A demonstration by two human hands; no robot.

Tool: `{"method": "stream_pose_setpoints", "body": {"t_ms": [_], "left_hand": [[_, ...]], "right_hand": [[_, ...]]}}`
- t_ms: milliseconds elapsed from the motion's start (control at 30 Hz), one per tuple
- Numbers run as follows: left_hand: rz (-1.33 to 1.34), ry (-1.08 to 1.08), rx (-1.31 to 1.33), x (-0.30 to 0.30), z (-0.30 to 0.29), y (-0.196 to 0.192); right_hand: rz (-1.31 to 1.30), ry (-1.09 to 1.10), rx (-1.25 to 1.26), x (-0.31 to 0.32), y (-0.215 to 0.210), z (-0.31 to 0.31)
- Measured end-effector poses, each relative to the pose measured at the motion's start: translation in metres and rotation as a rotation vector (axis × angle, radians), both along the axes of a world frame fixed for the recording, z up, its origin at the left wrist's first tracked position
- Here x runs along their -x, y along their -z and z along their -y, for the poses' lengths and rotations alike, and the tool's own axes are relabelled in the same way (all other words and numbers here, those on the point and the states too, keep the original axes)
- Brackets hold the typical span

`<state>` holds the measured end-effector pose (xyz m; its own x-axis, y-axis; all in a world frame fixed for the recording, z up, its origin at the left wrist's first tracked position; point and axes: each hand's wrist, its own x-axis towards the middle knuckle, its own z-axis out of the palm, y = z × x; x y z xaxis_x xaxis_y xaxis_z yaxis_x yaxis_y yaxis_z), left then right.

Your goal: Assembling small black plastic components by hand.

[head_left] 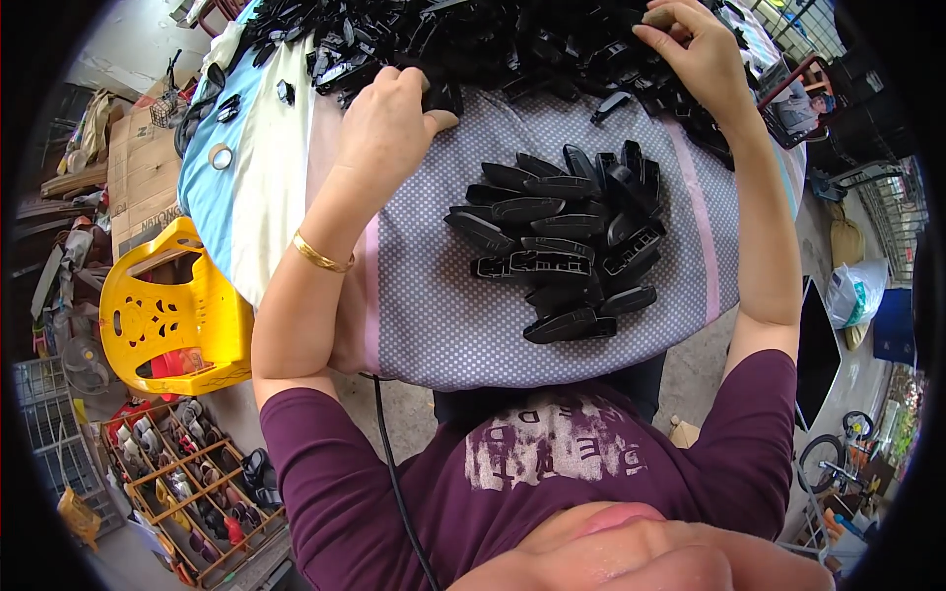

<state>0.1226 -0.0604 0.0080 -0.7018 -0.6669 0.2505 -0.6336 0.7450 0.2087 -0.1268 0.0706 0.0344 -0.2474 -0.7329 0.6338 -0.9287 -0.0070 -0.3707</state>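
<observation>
My left hand [389,123] is at the near edge of a big heap of small black plastic parts [493,44], its thumb and fingers closed about a black plastic piece [446,99]. Farther right, my right hand [695,44] hovers over the heap with thumb and index finger bent close together; whatever they pinch is too small to make out. Between my forearms lies a smaller pile of long, pointed black plastic pieces [547,225], some showing their hollow undersides. One loose black part [611,106] rests on the cloth below my right hand.
A grey dotted cloth with pink stripes [424,335] covers the table. A tape roll [220,156] sits at the left. Beside the table stand a yellow plastic chair [148,310] and a wooden rack of shoes [187,483]. A black cable [384,424] hangs at the near edge.
</observation>
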Motion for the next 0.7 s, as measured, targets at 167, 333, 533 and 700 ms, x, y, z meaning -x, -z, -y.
{"method": "stream_pose_setpoints", "body": {"t_ms": [167, 333, 533, 700], "left_hand": [[-0.211, 0.180, 0.047, 0.007, -0.008, 0.006], [-0.416, 0.448, -0.154, 0.017, -0.021, 0.013], [-0.868, 0.483, -0.885, 0.022, -0.023, 0.004], [-1.100, 0.576, -1.361, 0.014, -0.011, 0.011]], "right_hand": [[0.918, -0.284, 0.025, -0.010, 0.013, 0.006], [1.211, -0.548, 0.021, -0.058, 0.009, 0.005], [0.775, -0.540, -0.074, -0.062, 0.038, 0.005], [0.775, -0.600, -0.159, -0.065, 0.035, 0.005]]}}
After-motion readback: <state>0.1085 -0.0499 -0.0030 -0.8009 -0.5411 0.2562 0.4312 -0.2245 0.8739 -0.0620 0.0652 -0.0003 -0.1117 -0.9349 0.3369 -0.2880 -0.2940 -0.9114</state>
